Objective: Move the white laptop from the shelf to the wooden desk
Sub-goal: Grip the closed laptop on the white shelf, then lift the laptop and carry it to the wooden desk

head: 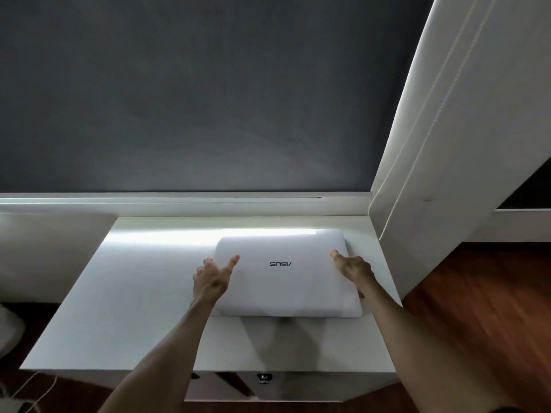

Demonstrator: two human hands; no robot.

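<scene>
Laptop [286, 275], white and shut, lies on the shelf [125, 293] between my hands, long axis spanning left hand [212, 280] to right hand [353, 269], both clasping its short edges, equally near.

Grey blind [190, 93] (drawn), wooden floor [477, 323]

Two bare forearms — no sleeves, watch or rings — ending in slim hands [208, 281] with long fingers.
</scene>
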